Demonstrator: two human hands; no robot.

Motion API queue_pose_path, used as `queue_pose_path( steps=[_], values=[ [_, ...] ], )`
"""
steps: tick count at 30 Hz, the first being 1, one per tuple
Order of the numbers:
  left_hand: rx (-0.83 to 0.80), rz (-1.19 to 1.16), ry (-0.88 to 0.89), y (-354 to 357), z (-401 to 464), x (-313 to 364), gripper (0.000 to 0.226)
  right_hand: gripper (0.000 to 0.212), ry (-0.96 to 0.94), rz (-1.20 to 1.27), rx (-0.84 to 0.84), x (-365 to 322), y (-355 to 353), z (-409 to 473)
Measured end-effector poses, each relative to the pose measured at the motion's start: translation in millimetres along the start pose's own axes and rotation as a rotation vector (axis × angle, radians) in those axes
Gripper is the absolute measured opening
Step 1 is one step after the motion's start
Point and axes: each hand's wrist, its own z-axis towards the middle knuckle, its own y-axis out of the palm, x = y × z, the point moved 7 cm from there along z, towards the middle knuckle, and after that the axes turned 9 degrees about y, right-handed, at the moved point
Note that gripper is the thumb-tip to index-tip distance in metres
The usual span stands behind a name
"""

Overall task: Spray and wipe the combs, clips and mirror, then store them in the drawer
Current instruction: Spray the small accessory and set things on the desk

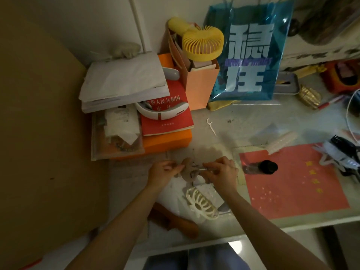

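**Hair clip held in both hands above the desk**

A small brownish hair clip [191,171] with a metal bar is held over the near middle of the desk [253,121]. It is pinched at its left end by the curled fingers of the left hand [165,172] and at its right end by the curled fingers of the right hand [222,173]. A piece of white tissue [202,184] is seen beneath the clip.

Just nearer, a cream claw clip [200,203] is laid on the desk. A brown wooden comb [173,221] is laid at the near left edge. To the right, a small clear bottle with a black cap [261,167] is lying on its side on a pink sheet [292,184]. A pale translucent clip [282,142] is found just beyond the sheet, and a black comb [342,147] at the far right.

Containers: a peach paper bag [200,88] stands at the far side, with a yellow handheld fan [200,42] and box-like items in it. A blue translucent bag [251,55] stands beside it to the right; its contents cannot be told. An orange box [167,141] at the left is closed and bears a red book [167,121] and a white neck fan [161,112].
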Motion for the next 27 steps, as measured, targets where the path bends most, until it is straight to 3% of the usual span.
queue_pose_path(
  steps=[11,18,24,27],
  values=[
    [0.036,0.087,0.036,3.3,-4.8,-0.1,0.024,0.027,-0.023,0.043,0.002,0.2,0.7,-6.3],
    [0.044,0.1,0.047,3.5,-11.9,-3.8,0.043,0.03,-0.058,0.113,0.001,1.3,-3.2,-19.0],
    [0.059,0.158,0.17,1.8,-28.0,14.6,0.046,0.036,-0.053,0.209,-0.022,1.0,-12.4,-35.1],
    [0.05,0.286,0.344,4.4,-42.9,40.8,0.032,0.033,-0.105,0.214,0.013,-7.5,-31.3,-49.4]
  ],
)
